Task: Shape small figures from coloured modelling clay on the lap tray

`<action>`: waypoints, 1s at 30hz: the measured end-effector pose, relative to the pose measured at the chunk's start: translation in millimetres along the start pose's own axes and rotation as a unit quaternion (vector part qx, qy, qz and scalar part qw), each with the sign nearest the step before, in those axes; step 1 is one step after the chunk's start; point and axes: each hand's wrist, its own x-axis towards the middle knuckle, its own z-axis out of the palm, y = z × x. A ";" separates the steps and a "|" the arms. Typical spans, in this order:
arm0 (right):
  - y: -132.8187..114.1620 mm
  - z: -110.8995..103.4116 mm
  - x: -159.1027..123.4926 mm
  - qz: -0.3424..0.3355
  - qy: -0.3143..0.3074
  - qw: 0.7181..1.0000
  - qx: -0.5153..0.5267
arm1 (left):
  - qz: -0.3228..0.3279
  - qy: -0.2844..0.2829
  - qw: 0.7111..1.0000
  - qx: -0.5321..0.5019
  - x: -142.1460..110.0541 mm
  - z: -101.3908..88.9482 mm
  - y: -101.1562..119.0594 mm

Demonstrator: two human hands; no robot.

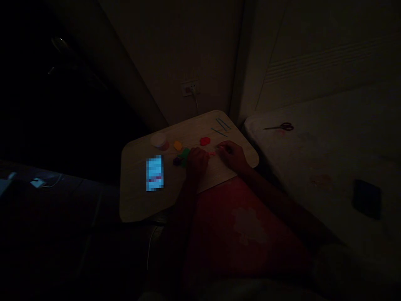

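Observation:
In dim light, my left hand (198, 162) rests on the small table with its fingers curled down, beside a green lump of what looks like modelling clay (185, 156). A thin pink strip (212, 154) shows at its fingertips; what lies under the fingers is hidden. To the right, my right hand (233, 155) is pinched closed around a small pinkish bit (222, 147), too dark to make out well. A red lump (205, 141) and a yellow lump (178, 145) lie beyond my hands. At the green lump's left sits a dark purple lump (177, 161).
The table (134, 205) also bears a lit phone (154, 173), a pale tub (159, 141) and several thin sticks (223, 124). Scissors (283, 126) and a dark flat object (367, 199) lie on the pale surface at right. A wall socket (190, 88) with a cable is behind.

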 end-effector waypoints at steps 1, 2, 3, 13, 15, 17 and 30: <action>0.5 0.1 -0.3 -0.002 0.002 1.000 0.003 | -0.004 0.001 1.000 0.001 0.2 0.1 -0.1; 0.8 0.1 -0.6 -0.002 0.003 1.000 0.006 | -0.005 0.002 1.000 0.001 0.4 0.1 -0.2; 0.9 0.1 -0.8 0.000 0.000 1.000 0.009 | -0.005 0.002 1.000 0.000 0.4 0.2 -0.4; -4.8 -4.0 -0.9 0.006 -0.021 1.000 -0.004 | 0.000 0.001 1.000 -0.012 -1.2 1.3 -1.4; -5.1 -4.8 -0.8 0.007 -0.031 0.999 -0.007 | 0.001 -0.002 1.000 -0.010 -0.6 1.2 -1.1; -5.4 -4.9 -0.4 0.014 -0.036 0.999 -0.011 | 0.001 -0.005 1.000 -0.007 -0.2 0.8 -0.8; -10.4 -2.7 -4.8 -0.048 -0.167 0.982 -0.076 | 0.027 -0.022 0.999 -0.022 -0.6 4.2 0.4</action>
